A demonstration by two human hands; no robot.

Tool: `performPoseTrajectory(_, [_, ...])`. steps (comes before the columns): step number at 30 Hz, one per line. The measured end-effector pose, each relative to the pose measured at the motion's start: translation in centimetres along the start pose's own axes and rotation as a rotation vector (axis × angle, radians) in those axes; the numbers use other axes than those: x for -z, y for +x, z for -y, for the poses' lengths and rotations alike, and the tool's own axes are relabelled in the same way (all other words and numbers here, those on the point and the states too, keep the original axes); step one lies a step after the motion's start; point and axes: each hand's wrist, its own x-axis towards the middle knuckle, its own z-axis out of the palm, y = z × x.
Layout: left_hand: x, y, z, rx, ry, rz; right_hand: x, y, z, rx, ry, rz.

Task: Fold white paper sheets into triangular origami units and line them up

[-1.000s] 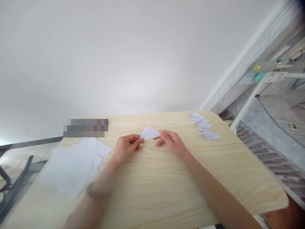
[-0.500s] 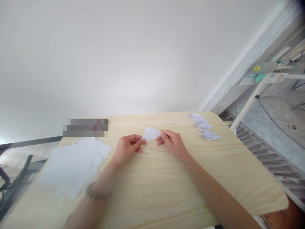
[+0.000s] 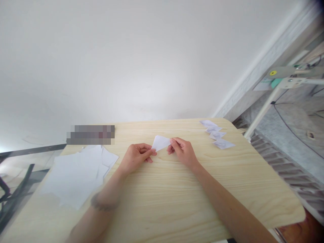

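Between my two hands is a small piece of folded white paper (image 3: 161,142), roughly triangular, held over the middle of the table. My left hand (image 3: 138,155) pinches its lower left corner between thumb and fingers. At the right corner, my right hand (image 3: 182,150) grips the paper the same way. Fingertips cover both corners. Off to the right, several folded white paper pieces (image 3: 223,144) with pointed ends lie in a slanting row. A loose pile of white paper sheets (image 3: 76,172) lies left of my left forearm.
The pale wooden table (image 3: 162,202) stands against a white wall (image 3: 152,60). A blurred-out dark object (image 3: 91,135) sits at its back left. Beyond the right edge is a white metal frame (image 3: 264,108) with cables. A dark bracelet (image 3: 105,201) circles my left wrist.
Both hands keep their hold on the folded paper. My left hand has shifted very slightly right, and the paper's tilt is barely different. The other papers have stayed put.
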Motion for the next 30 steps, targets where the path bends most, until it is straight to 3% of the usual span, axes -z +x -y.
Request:
performPoseTrajectory(6, [0.1, 0.1, 0.0, 0.012, 0.010, 0.051, -0.2, 0.0, 0.2, -0.012, -0.011, -0.011])
performPoseTrajectory(18, [-0.4, -0.2, -0.6, -0.069, 0.084, -0.011, 0.0, -0.1, 0.5, -0.034, -0.030, 0.009])
performPoseTrajectory(27, [-0.1, 0.5, 0.7, -0.103, -0.171, -0.116, -0.3, -0.3, 0.5, -0.070, 0.242, 0.209])
performPoseTrajectory(30, [-0.3, 0.4, 0.5, -0.086, -0.253, -0.088, -0.5, -0.4, 0.4, -0.075, 0.238, 0.223])
